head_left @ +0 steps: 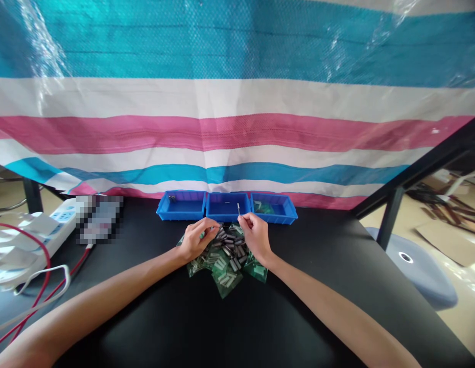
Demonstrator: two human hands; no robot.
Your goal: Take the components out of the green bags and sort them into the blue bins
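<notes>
No words, numbers or brand marks can be read from here. The white power strip (49,237) has small blue markings by its sockets, too tiny to make out, and the dark patch (101,220) just beside it is pixelated beyond reading. Any printing on the green packets (226,271) on the worktop (241,327) is too small to tell, and no lettering can be read on the blue bins (228,207) or the striped tarp (237,97).
</notes>
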